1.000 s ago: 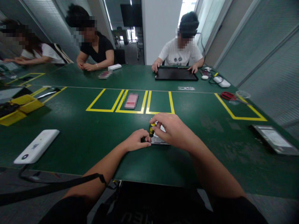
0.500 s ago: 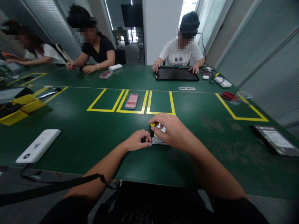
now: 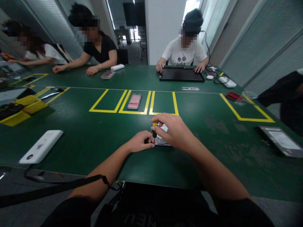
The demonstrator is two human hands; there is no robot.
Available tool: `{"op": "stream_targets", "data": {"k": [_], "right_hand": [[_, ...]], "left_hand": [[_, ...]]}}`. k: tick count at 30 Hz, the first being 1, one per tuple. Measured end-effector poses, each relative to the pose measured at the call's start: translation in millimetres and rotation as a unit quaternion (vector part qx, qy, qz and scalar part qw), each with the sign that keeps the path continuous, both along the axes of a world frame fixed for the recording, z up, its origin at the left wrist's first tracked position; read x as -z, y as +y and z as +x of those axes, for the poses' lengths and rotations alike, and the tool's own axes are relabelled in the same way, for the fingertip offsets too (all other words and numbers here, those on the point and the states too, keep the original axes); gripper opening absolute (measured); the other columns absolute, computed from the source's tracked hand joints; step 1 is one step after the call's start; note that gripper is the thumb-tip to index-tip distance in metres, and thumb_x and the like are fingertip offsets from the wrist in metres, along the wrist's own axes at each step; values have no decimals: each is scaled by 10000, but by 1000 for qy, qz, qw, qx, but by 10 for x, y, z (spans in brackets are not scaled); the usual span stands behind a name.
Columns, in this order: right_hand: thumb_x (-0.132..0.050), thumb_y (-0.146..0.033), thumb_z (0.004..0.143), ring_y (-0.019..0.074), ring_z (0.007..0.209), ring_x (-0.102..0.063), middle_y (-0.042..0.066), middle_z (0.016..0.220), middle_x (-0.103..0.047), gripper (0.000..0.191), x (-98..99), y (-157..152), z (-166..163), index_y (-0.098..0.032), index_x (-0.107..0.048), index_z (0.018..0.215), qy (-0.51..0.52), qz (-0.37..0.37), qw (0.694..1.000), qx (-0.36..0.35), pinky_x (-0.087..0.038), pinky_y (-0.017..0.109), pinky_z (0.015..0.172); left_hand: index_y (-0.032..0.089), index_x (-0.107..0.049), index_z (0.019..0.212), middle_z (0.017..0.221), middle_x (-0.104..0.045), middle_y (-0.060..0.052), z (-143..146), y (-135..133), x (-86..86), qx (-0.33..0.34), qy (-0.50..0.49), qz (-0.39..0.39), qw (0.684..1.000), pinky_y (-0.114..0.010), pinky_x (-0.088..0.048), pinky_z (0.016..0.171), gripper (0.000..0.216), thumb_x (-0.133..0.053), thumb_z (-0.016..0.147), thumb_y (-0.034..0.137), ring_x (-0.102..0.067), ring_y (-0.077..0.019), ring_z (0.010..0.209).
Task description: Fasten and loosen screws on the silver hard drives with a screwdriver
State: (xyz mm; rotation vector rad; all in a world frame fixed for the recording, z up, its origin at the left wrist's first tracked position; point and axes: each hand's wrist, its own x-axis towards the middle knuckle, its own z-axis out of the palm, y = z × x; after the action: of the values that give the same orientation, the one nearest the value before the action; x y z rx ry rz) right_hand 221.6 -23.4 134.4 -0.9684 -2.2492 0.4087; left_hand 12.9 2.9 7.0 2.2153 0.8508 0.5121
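Observation:
A silver hard drive (image 3: 163,141) with a white label lies on the green table in front of me, partly covered by my hands. My right hand (image 3: 174,129) grips a small screwdriver (image 3: 154,133) with a black handle and yellow cap, nearly upright over the drive's left end. Its tip is too small to make out. At that same end, my left hand (image 3: 140,141) rests on the table, thumb and curled fingers closed against the drive's edge. Some of its fingertips are hidden.
Another drive-like device (image 3: 281,140) lies at right, a white power bank (image 3: 41,147) at left. Beyond are yellow bins (image 3: 33,104), a pink phone (image 3: 134,101) within yellow tape and red-handled pliers (image 3: 234,96). A co-worker across holds a black panel (image 3: 181,74).
The screwdriver's handle leans slightly differently; my hands stay at the drive. A person in dark clothing has appeared at the right edge. The black-shirted co-worker's hands have moved apart.

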Motion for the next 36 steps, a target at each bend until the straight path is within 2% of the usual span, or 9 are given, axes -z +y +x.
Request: {"op": "stream_targets", "data": {"k": [7, 14, 17, 22, 27, 32, 36], "right_hand": [[-592, -179, 905, 152, 899, -591, 35, 941, -668, 103, -27, -20, 24, -143, -679, 946, 4, -8, 1000, -22, -417, 264, 826], [-580, -266, 956, 162, 911, -555, 58, 958, -630, 164, 11, -2, -29, -158, -702, 968, -21, 1, 1000, 10, -398, 271, 816], [-588, -244, 945, 159, 894, -553, 51, 924, -626, 142, 18, -8, -35, -154, -695, 922, -16, 16, 1000, 15, -396, 267, 803], [-627, -204, 899, 151, 853, -560, 40, 934, -648, 111, 20, -32, -17, -134, -668, 975, 1, 25, 1000, 16, -391, 266, 778], [-582, -161, 896, 152, 865, -567, 40, 933, -650, 105, 23, -36, -20, -132, -661, 958, -1, 23, 1000, 10, -395, 274, 808], [-616, -269, 934, 162, 874, -539, 55, 943, -593, 138, 23, -32, -37, -149, -677, 962, -9, 16, 1000, 24, -391, 274, 768], [-613, -241, 930, 159, 868, -533, 49, 911, -584, 107, 33, -21, -32, -155, -673, 914, -13, 22, 999, 32, -389, 271, 765]], "left_hand": [[163, -619, 838, 792, -592, 5, -1, -4, 6, -2, -6, 2, 1000, -250, -406, 702, 188, -690, 828, 337, -532, -141, 762], [157, -595, 785, 772, -593, 9, 5, -4, 2, -13, 0, -4, 1000, -245, -395, 678, 194, -704, 807, 316, -527, -133, 733], [161, -610, 811, 780, -597, 8, 4, 1, -3, -5, -1, -12, 1000, -244, -398, 679, 175, -697, 813, 312, -529, -133, 735], [156, -613, 825, 792, -608, 2, -1, 8, 6, -3, -3, -26, 1000, -248, -407, 684, 179, -692, 815, 316, -539, -137, 744], [156, -598, 807, 775, -595, 6, -4, 15, 24, -6, -5, -22, 1000, -251, -406, 682, 203, -699, 811, 331, -533, -136, 737], [156, -598, 797, 786, -601, 0, -5, 11, 12, -9, 0, -25, 1000, -253, -405, 675, 206, -695, 812, 337, -535, -138, 734], [156, -616, 819, 814, -614, -2, -5, 6, -11, -5, -4, -30, 1000, -256, -414, 688, 182, -701, 805, 317, -547, -141, 751]]}}
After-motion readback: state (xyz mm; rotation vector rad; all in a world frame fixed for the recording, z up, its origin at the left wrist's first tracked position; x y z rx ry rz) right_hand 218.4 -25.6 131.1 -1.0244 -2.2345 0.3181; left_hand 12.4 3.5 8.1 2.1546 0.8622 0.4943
